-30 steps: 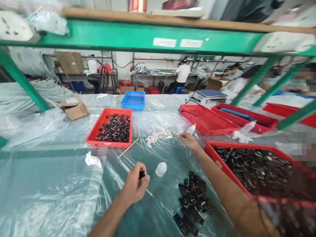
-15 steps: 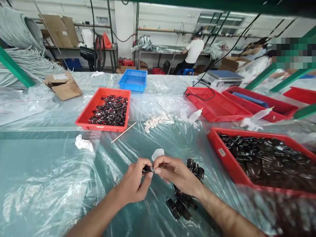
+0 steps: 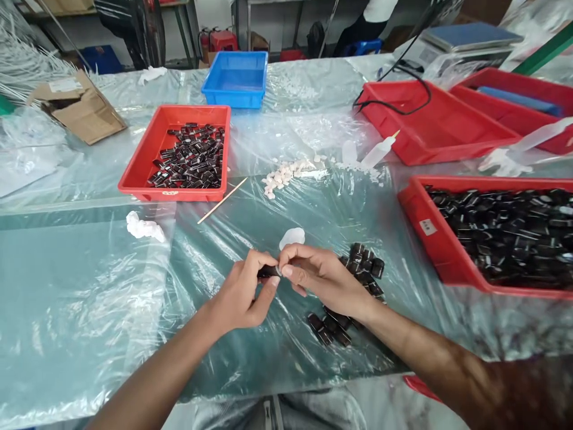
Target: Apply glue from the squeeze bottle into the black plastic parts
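Note:
A small black plastic part [image 3: 267, 272] sits pinched between the thumb and fingers of my left hand [image 3: 244, 289]. My right hand [image 3: 320, 276] meets it at the part's right end, thumb and forefinger pressed together there; a small pale bit shows at that end, too small to name. Just beyond my fingertips lies a white patch [image 3: 292, 237] on the plastic-covered table. Several loose black parts [image 3: 333, 327] lie beside and under my right wrist, partly hidden by it.
An orange-red tray [image 3: 174, 194] at the left and a red tray [image 3: 452, 257] at the right hold many black parts. Small whitish pieces [image 3: 283, 176], a wooden stick [image 3: 222, 200], crumpled tissue [image 3: 144, 227], a squeeze bottle [image 3: 378, 153] and a blue tray [image 3: 235, 98] lie farther back.
The view has tilted down, so the table's front edge and my lap now show. Both hands keep the same grip on the black part, still together at its right end.

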### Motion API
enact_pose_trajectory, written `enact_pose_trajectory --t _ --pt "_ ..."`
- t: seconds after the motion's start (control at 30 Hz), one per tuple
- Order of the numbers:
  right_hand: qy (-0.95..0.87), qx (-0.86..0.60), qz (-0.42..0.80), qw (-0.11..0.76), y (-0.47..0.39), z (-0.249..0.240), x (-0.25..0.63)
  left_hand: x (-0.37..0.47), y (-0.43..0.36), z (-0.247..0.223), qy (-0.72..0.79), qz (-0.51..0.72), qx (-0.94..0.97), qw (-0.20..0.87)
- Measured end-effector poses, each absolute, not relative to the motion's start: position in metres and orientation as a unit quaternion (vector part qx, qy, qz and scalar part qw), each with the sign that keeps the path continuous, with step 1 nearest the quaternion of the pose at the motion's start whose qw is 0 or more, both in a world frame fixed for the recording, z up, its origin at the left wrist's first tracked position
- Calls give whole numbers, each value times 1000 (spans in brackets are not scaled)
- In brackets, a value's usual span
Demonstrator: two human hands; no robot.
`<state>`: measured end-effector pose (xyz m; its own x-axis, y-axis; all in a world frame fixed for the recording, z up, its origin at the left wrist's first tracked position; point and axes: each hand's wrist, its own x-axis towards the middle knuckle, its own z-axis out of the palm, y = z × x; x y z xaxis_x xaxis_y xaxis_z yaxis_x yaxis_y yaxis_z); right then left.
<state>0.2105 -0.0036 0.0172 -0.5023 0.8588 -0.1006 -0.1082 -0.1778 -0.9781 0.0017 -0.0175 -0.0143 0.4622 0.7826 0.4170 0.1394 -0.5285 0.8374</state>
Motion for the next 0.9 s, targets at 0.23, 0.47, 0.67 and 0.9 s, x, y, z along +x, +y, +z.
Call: enact_pose_trajectory --t 0.23,0.47,0.67,0.9 --pt "-422 -301 774 363 -16 5 202 4 -21 -17 278 446 769 363" --pt "-372 -286 794 387 -22 5 198 7 -23 -15 261 468 776 332" --pt "-366 -296 789 394 -24 5 198 6 -19 -11 216 442 795 355" --pt "-428 -328 731 418 -28 0 195 3 -16 -11 224 430 785 386"
